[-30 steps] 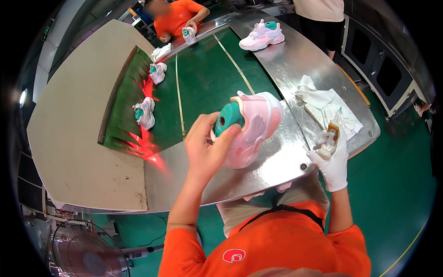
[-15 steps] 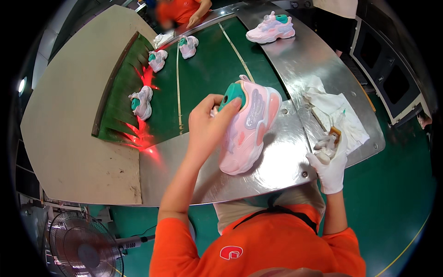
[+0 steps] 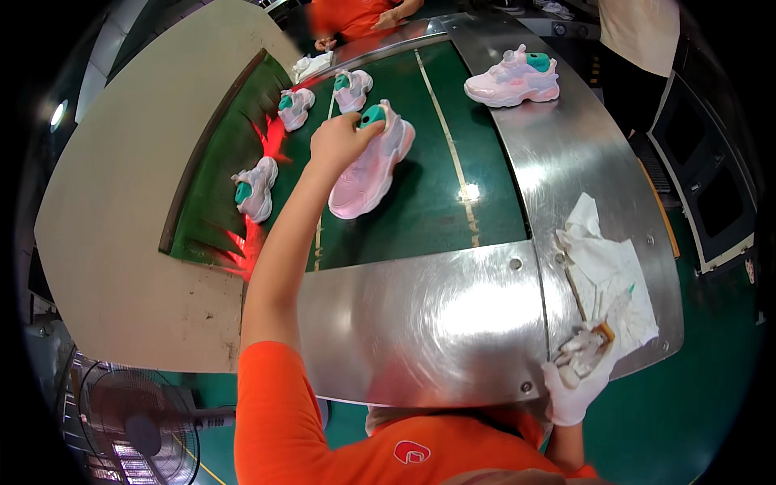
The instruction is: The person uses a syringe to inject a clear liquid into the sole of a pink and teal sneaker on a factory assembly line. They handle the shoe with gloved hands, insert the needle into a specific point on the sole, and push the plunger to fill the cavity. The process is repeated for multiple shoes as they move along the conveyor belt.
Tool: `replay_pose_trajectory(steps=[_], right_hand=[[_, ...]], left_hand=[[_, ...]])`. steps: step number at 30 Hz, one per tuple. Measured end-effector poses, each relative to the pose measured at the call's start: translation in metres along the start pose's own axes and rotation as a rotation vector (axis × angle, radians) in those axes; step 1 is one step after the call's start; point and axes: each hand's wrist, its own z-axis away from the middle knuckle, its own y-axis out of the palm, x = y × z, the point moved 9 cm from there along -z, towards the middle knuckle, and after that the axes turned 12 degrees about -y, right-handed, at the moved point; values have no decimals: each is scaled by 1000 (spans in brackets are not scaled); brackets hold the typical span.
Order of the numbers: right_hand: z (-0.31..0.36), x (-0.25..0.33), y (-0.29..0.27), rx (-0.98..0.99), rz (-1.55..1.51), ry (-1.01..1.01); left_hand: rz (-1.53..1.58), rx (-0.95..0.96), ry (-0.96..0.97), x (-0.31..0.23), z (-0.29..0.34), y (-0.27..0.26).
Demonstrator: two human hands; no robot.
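Observation:
My bare left hand (image 3: 338, 144) is reaching far out over the green belt. It grips a pale pink sneaker (image 3: 365, 179) near the top opening, beside the teal insert (image 3: 373, 115) inside. The shoe tilts toe-down toward me; whether its sole touches the belt I cannot tell. At the table's near right corner is my right hand (image 3: 571, 398) in a white glove. Its fingers curl around a crumpled whitish wad (image 3: 579, 356), with a brown-yellow piece (image 3: 604, 331) at its top; the exact kind is unclear. White cloths (image 3: 606, 271) lie against it on the metal.
Similar sneakers stand on the belt at the left (image 3: 259, 191) and farther back (image 3: 352, 90). Another sneaker (image 3: 514, 78) rests on the right metal ledge (image 3: 558, 153). A beige panel (image 3: 121, 242) borders the belt. Co-workers stand beyond; a fan (image 3: 141, 432) is lower left.
My left hand has carried the sneaker from above the near metal edge forward and left over the belt. My right hand stays by the cloths, holding the same wad.

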Motion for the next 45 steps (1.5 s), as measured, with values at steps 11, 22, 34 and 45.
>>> replay_pose_trajectory(steps=[11,22,34,45], right_hand=[[71,-140,-50,354,-664,778],[26,-59,-16,-131,-353,515],[-5,8,15,157,73,-33],[-4,0,9,107,-43,58]], left_hand=[[131,-209,511,-178,-120,117],[581,264,551,-241,-23,134],[276,-29,210,-49,250,-31],[-136,-190,863,-61,334,-88]])
